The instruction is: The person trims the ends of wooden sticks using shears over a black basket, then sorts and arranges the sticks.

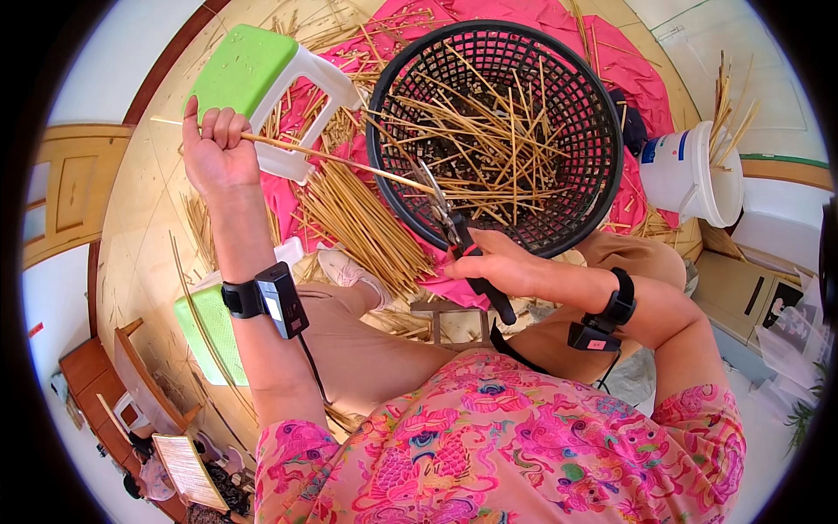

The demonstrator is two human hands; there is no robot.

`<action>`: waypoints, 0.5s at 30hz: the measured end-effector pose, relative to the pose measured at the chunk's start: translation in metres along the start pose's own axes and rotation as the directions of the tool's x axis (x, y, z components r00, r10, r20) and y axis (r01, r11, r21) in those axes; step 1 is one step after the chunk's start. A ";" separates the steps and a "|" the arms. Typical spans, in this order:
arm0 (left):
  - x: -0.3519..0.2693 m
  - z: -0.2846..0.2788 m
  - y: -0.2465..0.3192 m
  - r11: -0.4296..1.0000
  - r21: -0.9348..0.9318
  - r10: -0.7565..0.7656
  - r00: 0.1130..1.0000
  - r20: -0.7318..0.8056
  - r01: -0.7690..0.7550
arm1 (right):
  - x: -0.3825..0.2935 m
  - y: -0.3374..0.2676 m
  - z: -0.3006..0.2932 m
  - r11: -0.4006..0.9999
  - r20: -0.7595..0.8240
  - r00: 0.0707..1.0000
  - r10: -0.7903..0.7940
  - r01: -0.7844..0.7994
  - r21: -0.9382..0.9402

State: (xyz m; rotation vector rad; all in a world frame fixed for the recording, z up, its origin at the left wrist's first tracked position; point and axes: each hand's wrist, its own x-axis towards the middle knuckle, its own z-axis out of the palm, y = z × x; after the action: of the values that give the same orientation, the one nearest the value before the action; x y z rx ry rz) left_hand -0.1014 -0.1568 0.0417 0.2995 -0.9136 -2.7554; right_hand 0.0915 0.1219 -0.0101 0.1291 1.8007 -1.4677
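Observation:
My left hand (222,147) grips a long thin straw-coloured stalk (327,156), raised beside a green-topped stool. From the fist the stalk slants down to the right, over the rim of a black plastic mesh basket (605,167). At its far end are the blades of pruning shears (445,206); whether they bite into it cannot be told. The shears' black and red handles lie in my right hand (494,262), just above the basket's near rim. Loose cut stalks (504,141) and short bits fill the basket's bottom. A bundle of similar stalks (366,229) lies left of the basket.
The green and white plastic stool (252,69) stands at the upper left. A pink sheet (628,85) under the basket is littered with stalks. A white bucket (694,173) holding stalks lies tilted at right. Another green stool (209,334) is at left. A person (154,475) sits farther off.

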 end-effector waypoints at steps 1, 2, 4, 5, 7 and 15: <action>0.000 0.001 -0.001 1.000 0.004 0.000 1.000 -0.001 0.000 | 0.001 0.003 0.000 1.000 -0.010 1.000 -0.005 0.005 0.001; 0.000 0.002 -0.001 1.000 0.008 -0.001 1.000 -0.003 0.001 | 0.002 0.006 0.000 1.000 -0.014 1.000 -0.001 0.001 0.016; 0.003 -0.002 0.000 1.000 0.002 0.001 1.000 0.017 -0.001 | 0.004 0.010 0.000 0.999 -0.015 1.000 0.006 -0.005 0.044; 0.003 -0.003 0.001 1.000 -0.002 0.002 1.000 0.026 -0.002 | 0.003 0.009 0.001 0.998 -0.012 1.000 0.010 -0.010 0.064; 0.002 -0.001 0.000 1.000 0.003 0.007 1.000 0.016 -0.008 | 0.000 0.003 0.001 0.994 -0.004 1.000 0.021 -0.020 0.104; 0.002 -0.002 -0.002 0.999 0.032 0.033 0.999 0.008 -0.033 | -0.009 -0.011 -0.001 0.976 0.027 0.989 0.144 -0.146 0.159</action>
State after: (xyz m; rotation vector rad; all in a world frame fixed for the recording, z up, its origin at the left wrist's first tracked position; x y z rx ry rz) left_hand -0.1036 -0.1570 0.0391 0.2774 -0.9561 -2.7160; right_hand 0.0912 0.1232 0.0042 0.3229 1.6240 -1.5026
